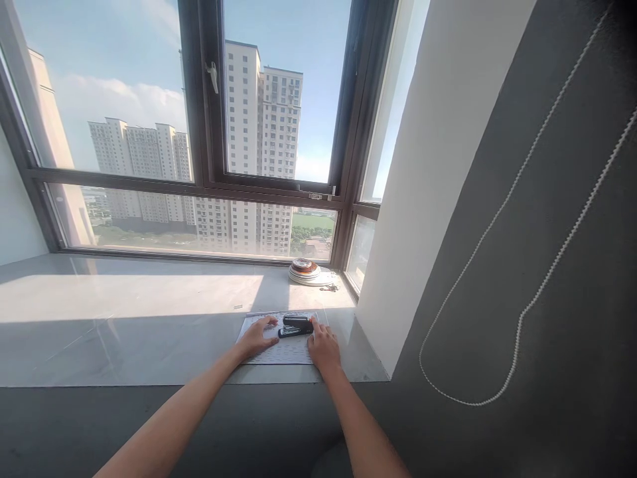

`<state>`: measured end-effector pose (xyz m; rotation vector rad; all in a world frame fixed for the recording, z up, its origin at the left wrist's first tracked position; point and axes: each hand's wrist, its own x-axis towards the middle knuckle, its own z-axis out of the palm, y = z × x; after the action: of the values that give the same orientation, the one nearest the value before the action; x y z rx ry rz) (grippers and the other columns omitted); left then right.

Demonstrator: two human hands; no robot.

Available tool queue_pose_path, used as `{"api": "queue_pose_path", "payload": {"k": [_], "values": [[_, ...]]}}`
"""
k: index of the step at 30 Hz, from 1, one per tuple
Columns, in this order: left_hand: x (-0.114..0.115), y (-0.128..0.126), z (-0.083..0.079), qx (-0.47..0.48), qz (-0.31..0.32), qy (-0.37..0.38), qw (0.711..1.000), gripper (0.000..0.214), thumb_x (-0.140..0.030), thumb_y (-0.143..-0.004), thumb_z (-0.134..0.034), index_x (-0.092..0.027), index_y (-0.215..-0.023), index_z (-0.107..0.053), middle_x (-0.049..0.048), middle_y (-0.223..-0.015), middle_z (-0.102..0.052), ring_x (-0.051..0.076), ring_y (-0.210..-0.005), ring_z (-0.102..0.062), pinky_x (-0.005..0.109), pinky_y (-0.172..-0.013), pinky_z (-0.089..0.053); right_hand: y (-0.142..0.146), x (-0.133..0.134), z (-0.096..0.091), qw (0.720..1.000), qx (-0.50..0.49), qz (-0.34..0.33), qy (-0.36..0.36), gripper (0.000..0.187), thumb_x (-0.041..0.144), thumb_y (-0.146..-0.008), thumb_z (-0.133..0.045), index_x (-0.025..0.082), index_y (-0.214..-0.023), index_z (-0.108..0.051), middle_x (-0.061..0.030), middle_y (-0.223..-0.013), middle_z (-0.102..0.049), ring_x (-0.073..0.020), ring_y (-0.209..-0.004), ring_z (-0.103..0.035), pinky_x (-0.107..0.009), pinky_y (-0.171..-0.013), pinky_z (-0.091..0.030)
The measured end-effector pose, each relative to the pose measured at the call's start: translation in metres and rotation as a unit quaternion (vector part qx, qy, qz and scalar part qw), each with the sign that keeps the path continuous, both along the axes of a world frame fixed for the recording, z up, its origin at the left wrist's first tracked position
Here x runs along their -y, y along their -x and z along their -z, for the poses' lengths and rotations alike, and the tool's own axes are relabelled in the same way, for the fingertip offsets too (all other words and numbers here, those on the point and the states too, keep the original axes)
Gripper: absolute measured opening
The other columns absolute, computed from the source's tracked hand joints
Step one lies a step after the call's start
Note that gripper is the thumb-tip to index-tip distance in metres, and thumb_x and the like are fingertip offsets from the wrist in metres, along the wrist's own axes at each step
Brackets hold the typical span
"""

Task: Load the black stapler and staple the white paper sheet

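Near the front edge of the windowsill (pixel 164 352), a black stapler (pixel 296 324) lay on marked paper (pixel 288 356), its jaws parted toward the left. The right hand (pixel 326 346) touched the stapler's right end, while the left hand (pixel 259 337), thumb and fingers spread, lay over the paper's left edge. Stacked round objects (pixel 305 273) stood at the sill's far right corner, beside the window frame (pixel 340 245).

Strong daylight from the window (pixel 203 133); a sunlit band crosses the sill (pixel 164 335), its near part shaded. Grey wall (pixel 562 325) at right dim, upper corner almost black. Wide-angle stretch, edge lines leaning. Marks on the paper sheet (pixel 286 353) too soft to read.
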<state>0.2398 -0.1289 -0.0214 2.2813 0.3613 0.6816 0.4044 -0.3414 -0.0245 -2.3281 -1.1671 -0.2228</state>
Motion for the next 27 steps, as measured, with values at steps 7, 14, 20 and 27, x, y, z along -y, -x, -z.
{"api": "queue_pose_path", "payload": {"k": [7,14,20,27], "values": [[0.0024,-0.0005,-0.0019,0.002,0.002,-0.004,1.000,0.053,-0.039,-0.069,-0.083,-0.021,-0.117,-0.071,0.0099,-0.120,-0.074,0.030,-0.116,-0.068,0.036,-0.106,-0.049,0.0026,0.0011,-0.0023,1.000,0.010,0.003,0.001,0.062,0.018,-0.096,-0.042,0.019,-0.158,-0.043,-0.0137,-0.134,-0.066,-0.0284,-0.124,-0.055,-0.038,-0.099,-0.040],[0.0025,0.0007,-0.0018,-0.008,0.003,-0.014,1.000,0.055,-0.045,-0.070,-0.083,-0.022,-0.118,-0.070,0.0093,-0.124,-0.073,0.031,-0.119,-0.067,0.038,-0.107,-0.048,0.0032,0.0030,-0.0026,1.000,0.023,-0.008,0.005,0.065,0.017,-0.099,-0.040,0.024,-0.163,-0.034,-0.0124,-0.134,-0.065,-0.0269,-0.122,-0.055,-0.037,-0.097,-0.040],[0.0042,0.0022,-0.0055,-0.021,0.008,-0.017,1.000,0.059,-0.047,-0.069,-0.085,-0.022,-0.119,-0.068,0.0107,-0.127,-0.071,0.032,-0.121,-0.065,0.041,-0.107,-0.048,0.0024,0.0022,-0.0038,1.000,0.015,-0.001,0.004,0.062,0.017,-0.097,-0.042,0.023,-0.159,-0.042,-0.0135,-0.132,-0.067,-0.0277,-0.121,-0.057,-0.037,-0.096,-0.041],[0.0019,0.0003,-0.0035,-0.021,0.021,-0.007,1.000,0.062,-0.046,-0.069,-0.086,-0.020,-0.121,-0.064,0.0117,-0.126,-0.070,0.032,-0.120,-0.066,0.043,-0.108,-0.047,0.0010,0.0015,-0.0027,1.000,0.025,0.000,-0.001,0.061,0.017,-0.096,-0.043,0.022,-0.157,-0.045,-0.0134,-0.129,-0.068,-0.0278,-0.119,-0.059,-0.037,-0.094,-0.042]]}}
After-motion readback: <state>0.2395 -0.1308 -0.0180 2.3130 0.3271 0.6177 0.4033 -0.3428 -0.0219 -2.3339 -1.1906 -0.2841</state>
